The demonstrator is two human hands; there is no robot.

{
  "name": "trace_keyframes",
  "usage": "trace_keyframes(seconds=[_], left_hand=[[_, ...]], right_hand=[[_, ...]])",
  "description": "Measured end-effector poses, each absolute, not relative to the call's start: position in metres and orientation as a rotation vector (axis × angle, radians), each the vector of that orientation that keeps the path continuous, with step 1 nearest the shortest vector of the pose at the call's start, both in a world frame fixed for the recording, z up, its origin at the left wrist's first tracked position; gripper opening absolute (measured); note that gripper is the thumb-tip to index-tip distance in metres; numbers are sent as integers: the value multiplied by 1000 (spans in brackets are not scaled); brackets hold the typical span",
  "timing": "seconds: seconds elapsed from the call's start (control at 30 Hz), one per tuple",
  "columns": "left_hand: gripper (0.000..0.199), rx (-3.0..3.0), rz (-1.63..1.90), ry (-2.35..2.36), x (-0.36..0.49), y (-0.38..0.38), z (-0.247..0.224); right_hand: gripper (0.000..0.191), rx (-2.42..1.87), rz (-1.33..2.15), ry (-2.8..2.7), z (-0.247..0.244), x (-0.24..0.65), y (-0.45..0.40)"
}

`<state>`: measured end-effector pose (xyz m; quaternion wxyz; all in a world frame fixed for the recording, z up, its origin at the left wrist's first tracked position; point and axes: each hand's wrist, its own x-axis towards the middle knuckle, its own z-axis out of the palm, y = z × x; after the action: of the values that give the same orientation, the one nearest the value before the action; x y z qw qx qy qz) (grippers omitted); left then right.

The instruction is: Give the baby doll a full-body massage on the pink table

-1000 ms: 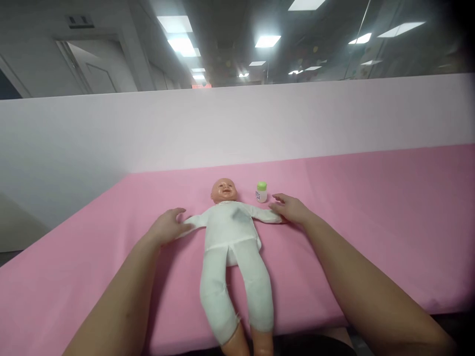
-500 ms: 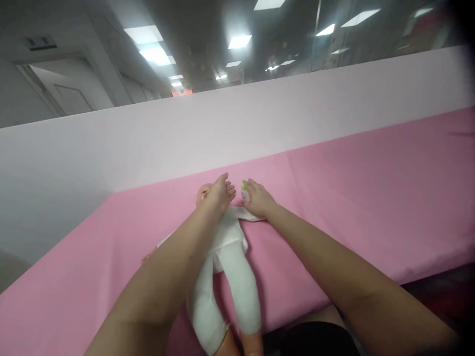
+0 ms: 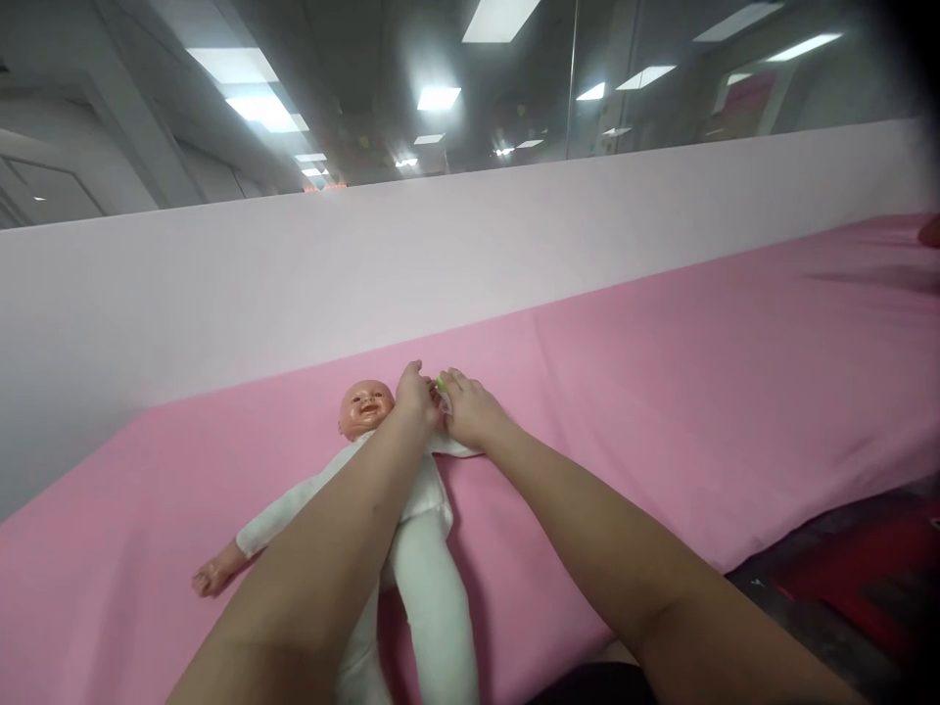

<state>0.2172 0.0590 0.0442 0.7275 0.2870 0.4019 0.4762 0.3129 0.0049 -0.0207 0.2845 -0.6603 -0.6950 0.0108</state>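
A baby doll [image 3: 367, 403] in a white outfit lies face up on the pink-covered surface, head toward the wall and one arm stretched out to the left. My right hand [image 3: 474, 411] is closed around a small bottle [image 3: 445, 399] with a green cap, mostly hidden by the fingers. Close beside it, above the doll's shoulder, my left hand [image 3: 418, 394] is turned palm toward the bottle with its fingers apart. My left forearm crosses over the doll's torso and hides part of it.
Behind the pink surface [image 3: 624, 392] runs a low white wall [image 3: 367, 264] with glass above it, showing ceiling lights. A dark and red object [image 3: 844, 578] is at the lower right, below the surface's edge. Something brownish shows at the far right edge.
My right hand has brought the bottle left, up against my left hand. The view has shifted, so the doll's face and outstretched arm now show.
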Motion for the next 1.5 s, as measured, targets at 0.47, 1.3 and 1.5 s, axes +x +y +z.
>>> trace_keyframes(seconds=[0.47, 1.3, 1.5], left_hand=[[49, 715, 1105, 728, 79, -19, 55], [77, 570, 1064, 508, 54, -46, 30], [79, 575, 1061, 486, 53, -46, 33]], right_hand=[[80, -1844, -43, -1887, 10, 296, -21], [97, -994, 88, -2490, 19, 184, -114], [94, -1211, 137, -2399, 14, 191, -101]])
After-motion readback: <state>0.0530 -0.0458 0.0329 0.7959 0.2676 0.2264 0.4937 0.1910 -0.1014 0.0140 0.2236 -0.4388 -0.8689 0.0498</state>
